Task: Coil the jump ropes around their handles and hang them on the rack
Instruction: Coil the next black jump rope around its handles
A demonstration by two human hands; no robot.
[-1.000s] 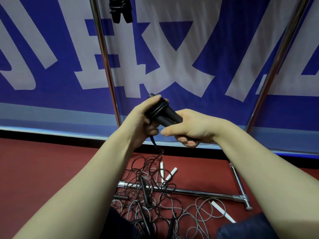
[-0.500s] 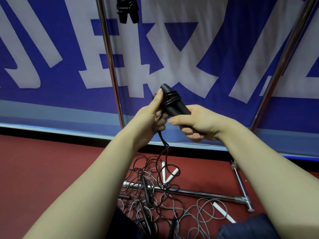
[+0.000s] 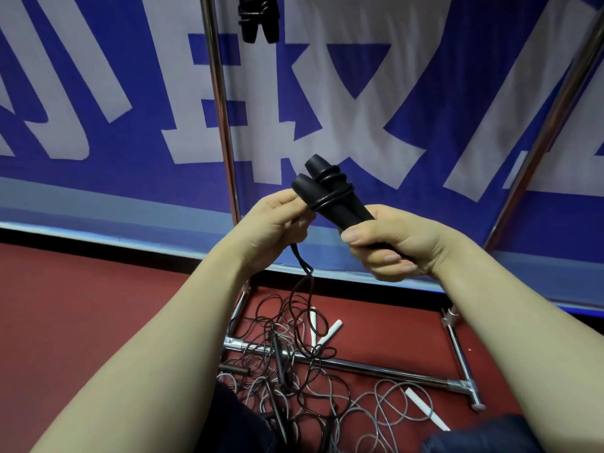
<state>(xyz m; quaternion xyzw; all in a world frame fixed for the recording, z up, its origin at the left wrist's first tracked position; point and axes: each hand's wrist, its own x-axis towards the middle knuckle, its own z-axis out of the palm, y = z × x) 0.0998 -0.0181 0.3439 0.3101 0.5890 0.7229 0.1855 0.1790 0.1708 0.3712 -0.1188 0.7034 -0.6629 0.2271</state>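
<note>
Right hand [image 3: 389,243] clenched round paired black handles [image 3: 330,197]; left hand [image 3: 277,223], off handle tips since one second ago, grips cord [image 3: 302,263] below. Coils added; slack trails to floor pile [image 3: 294,364].

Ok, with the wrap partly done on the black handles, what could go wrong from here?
The rope drops from the left hand into the tangled pile over the base bar; pulling slack may snag or drag other ropes. The few coils sit near the tips of the black handles in the right hand, so they could slide off.
</note>
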